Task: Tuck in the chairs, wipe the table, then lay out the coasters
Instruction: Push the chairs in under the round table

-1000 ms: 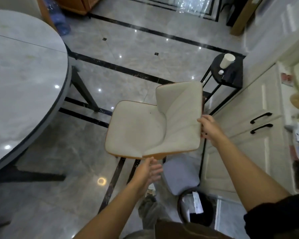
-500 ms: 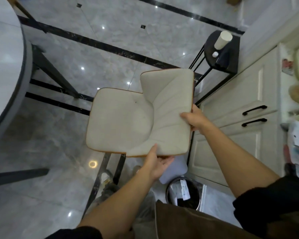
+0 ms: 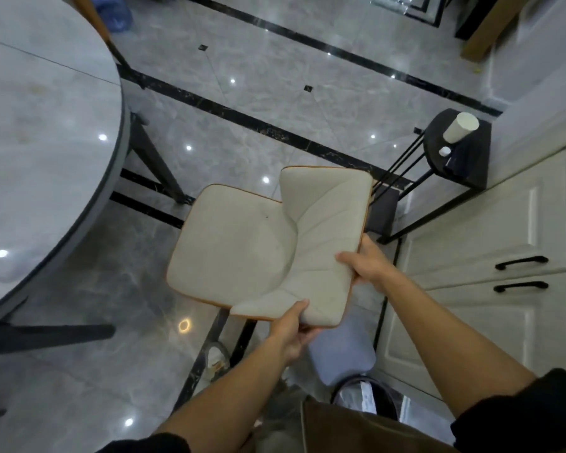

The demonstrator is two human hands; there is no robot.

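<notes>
While the left hand [image 3: 291, 331] grips the near corner of the backrest [image 3: 327, 230] and the right hand [image 3: 370, 264] clamps its top edge, the cream chair [image 3: 242, 256] is between the round table [image 3: 46, 158] and the white cabinet [image 3: 487, 256], its seat running leftward, front edge facing the table.

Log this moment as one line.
phase: tuck chairs | left hand: grips chair backrest corner | right hand: grips backrest edge | chair: apart from table, not tucked
</notes>
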